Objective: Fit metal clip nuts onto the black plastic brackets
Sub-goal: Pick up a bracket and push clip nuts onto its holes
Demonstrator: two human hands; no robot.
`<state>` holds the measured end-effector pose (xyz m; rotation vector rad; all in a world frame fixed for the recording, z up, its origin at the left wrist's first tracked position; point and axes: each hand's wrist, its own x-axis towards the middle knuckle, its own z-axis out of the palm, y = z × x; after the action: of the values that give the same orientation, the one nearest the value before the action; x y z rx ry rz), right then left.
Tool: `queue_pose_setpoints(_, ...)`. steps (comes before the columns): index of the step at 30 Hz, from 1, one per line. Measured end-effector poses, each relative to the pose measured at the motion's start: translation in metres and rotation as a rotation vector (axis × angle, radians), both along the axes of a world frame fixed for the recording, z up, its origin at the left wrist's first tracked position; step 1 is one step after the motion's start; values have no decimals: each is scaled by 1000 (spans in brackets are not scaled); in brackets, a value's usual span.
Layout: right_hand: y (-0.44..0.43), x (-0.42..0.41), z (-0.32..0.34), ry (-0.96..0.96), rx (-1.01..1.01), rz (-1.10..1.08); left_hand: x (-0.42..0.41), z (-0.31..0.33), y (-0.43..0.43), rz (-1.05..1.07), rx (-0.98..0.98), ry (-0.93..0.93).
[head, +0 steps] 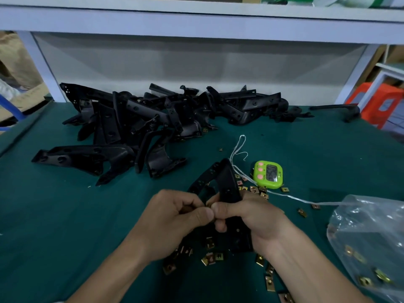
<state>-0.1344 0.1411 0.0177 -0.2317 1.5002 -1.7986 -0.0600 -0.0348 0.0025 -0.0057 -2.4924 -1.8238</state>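
A black plastic bracket is held upright over the green mat in front of me. My right hand grips its lower part, fingers curled round it. My left hand presses in from the left, thumb and fingers pinching at the bracket's edge; a small brass-coloured glint shows there, but the fingers hide what it is. Several loose brass clip nuts lie on the mat under and beside my hands. A large pile of black brackets sits at the back.
A green digital timer stands right of the bracket, with a white string trailing past it. A clear plastic bag holding clip nuts lies at the right. One bracket lies apart at the back right. A white shelf frame rises behind.
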Motion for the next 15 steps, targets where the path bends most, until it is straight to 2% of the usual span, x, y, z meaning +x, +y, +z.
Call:
queue_pose_setpoints(5, 1, 1, 0, -2, -11, -15, -2, 1, 0, 16, -31, 36)
queue_pose_setpoints(15, -1, 0, 0, -30, 16, 55, -2, 3, -2, -160, 38, -39)
